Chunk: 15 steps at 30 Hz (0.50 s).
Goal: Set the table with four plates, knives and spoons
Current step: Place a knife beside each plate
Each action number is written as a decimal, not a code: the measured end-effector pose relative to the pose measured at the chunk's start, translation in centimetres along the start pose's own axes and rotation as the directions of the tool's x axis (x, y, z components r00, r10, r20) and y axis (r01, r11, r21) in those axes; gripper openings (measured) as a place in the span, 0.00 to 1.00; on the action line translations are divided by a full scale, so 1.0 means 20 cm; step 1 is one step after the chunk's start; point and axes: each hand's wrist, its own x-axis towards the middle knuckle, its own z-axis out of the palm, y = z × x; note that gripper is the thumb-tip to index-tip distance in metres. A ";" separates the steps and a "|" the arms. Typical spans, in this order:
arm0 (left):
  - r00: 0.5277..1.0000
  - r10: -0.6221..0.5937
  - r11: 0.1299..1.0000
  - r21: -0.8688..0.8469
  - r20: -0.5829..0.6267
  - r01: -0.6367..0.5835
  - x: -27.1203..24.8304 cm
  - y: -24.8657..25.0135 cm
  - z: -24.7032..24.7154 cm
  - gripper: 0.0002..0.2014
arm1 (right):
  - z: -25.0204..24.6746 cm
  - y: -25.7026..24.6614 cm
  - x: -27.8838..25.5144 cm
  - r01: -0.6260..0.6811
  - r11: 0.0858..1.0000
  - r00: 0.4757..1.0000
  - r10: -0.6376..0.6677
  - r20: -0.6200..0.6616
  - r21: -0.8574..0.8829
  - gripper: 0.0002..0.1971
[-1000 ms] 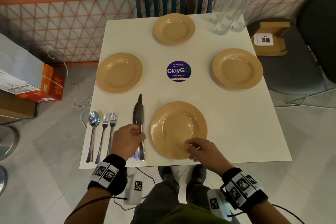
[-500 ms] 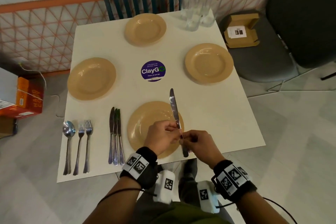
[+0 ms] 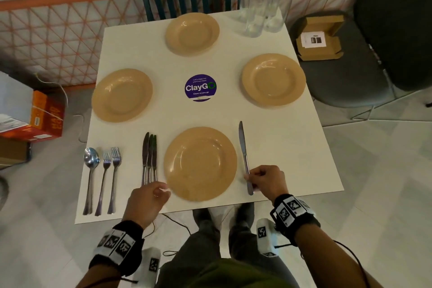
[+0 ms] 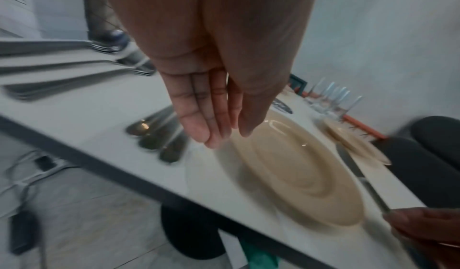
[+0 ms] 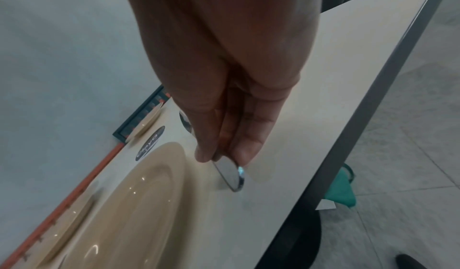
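The square white table (image 3: 163,112) fills the centre of the head view, with four round tan plates (image 3: 200,163) set one toward each edge: lower centre, left, top and right. A purple round sticker (image 3: 200,87) sits at the table's middle, and clear tall glasses (image 3: 253,7) stand at its upper right corner.

At the lower left of the frame lie a steel spoon (image 3: 90,175) and two steel forks (image 3: 109,177) side by side, and just left of the nearest plate, three steel table knives (image 3: 149,159) bunched together.

A fourth steel knife (image 3: 244,154) lies just right of the nearest plate, blade pointing up the frame. The right hand (image 3: 266,181) pinches its handle between thumb and fingertips, the handle end low over the table or touching it; which one cannot be told. The left hand (image 3: 148,201) hangs at the plate's lower left rim, fingers straight and together, holding nothing.

The step in hand appears to be setting the first knife. Next, the right hand should release it, and the left, already near the bunch, could lift a single knife without dragging its neighbours.
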 end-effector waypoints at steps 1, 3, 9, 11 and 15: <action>1.000 -0.015 1.000 0.005 -0.015 0.015 -0.02 -0.06 -0.01 0.05 | 0.01 0.00 0.01 -0.006 1.000 1.000 0.005 -0.007 -0.008 0.06; 0.999 -0.017 1.000 0.010 -0.034 0.017 -0.06 -0.16 0.00 0.04 | 0.02 0.01 0.03 -0.010 0.999 1.000 0.009 -0.026 -0.030 0.06; 0.995 -0.103 0.994 0.047 0.016 0.102 -0.15 -0.35 0.08 0.03 | 0.05 0.01 0.05 -0.033 0.998 0.998 0.029 -0.058 -0.061 0.08; 0.991 -0.127 0.991 0.049 0.038 0.125 -0.18 -0.38 0.10 0.07 | 0.06 0.01 0.06 -0.044 0.997 0.996 0.039 -0.079 -0.067 0.09; 0.979 -0.174 0.985 0.026 0.104 0.172 -0.21 -0.42 0.11 0.06 | 0.08 -0.02 0.06 -0.073 0.989 0.989 0.055 -0.138 -0.128 0.12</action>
